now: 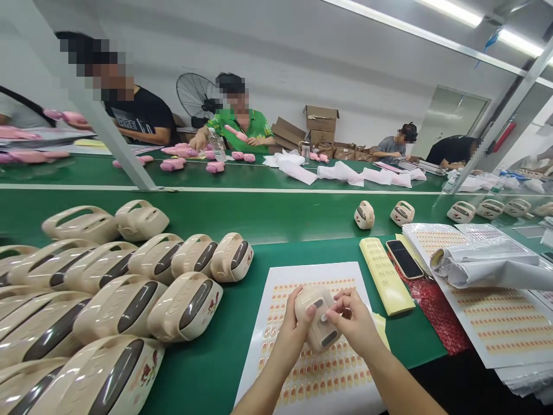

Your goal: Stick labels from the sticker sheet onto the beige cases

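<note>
My left hand is wrapped around a small beige plastic device, tilted so a face with two dark grey oblong pads shows. Thumb and fingers of my right hand pinch together against that face, between the pads; what they hold, if anything, is too small to make out. Under both hands lies a white sheet of stickers with rows of small orange-and-yellow oval labels. To the left, rows of similar beige devices stand close together, with carrying handles, dark oval panels and red flower prints on some.
A yellow sticker strip, a phone and red bubble wrap lie to the right, beside stacked sticker sheets. More beige devices stand on the green belt. Beyond it, co-workers handle pink items.
</note>
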The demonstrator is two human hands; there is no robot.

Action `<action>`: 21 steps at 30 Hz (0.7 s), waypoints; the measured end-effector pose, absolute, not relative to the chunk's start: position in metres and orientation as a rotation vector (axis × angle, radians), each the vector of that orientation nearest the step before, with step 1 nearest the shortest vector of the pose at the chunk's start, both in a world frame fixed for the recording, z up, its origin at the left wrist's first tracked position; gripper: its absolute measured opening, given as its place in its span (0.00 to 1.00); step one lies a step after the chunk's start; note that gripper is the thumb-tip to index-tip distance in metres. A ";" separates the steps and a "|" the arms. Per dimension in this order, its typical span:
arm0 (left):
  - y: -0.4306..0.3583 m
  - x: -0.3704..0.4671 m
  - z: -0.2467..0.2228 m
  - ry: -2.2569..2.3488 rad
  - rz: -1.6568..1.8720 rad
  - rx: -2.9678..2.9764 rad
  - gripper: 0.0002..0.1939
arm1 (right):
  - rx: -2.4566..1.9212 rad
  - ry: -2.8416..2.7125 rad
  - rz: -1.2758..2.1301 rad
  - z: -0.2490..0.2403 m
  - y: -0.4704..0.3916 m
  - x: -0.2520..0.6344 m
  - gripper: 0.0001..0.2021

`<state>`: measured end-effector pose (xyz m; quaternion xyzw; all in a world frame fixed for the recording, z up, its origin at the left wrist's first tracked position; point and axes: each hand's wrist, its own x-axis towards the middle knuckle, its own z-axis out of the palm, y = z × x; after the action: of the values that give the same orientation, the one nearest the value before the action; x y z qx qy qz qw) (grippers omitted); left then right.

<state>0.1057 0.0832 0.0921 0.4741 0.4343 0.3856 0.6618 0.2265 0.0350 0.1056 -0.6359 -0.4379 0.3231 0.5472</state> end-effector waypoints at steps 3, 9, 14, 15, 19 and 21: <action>0.082 0.106 0.095 0.994 0.814 1.025 0.42 | -1.528 -1.143 0.497 0.105 0.030 0.215 0.04; 0.081 0.106 0.097 1.057 0.831 0.838 0.33 | -1.581 -1.066 0.324 0.109 0.028 0.252 0.09; 0.083 0.088 0.098 0.888 0.842 0.544 0.25 | -1.866 -0.841 0.080 0.100 0.038 0.345 0.07; 0.083 0.084 0.097 0.862 0.839 0.518 0.24 | -1.911 -0.834 0.059 0.096 0.040 0.357 0.08; 0.080 0.067 0.086 0.729 0.851 0.457 0.30 | -2.005 -0.927 0.014 0.084 0.041 0.373 0.08; 0.078 0.060 0.076 0.651 0.862 0.416 0.31 | -2.007 -1.013 0.005 0.083 0.030 0.364 0.03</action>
<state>0.0603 0.0777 0.0757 0.1967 0.3074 0.4074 0.8371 0.3643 0.0302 0.0833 -0.8051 -0.4065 0.0020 0.4320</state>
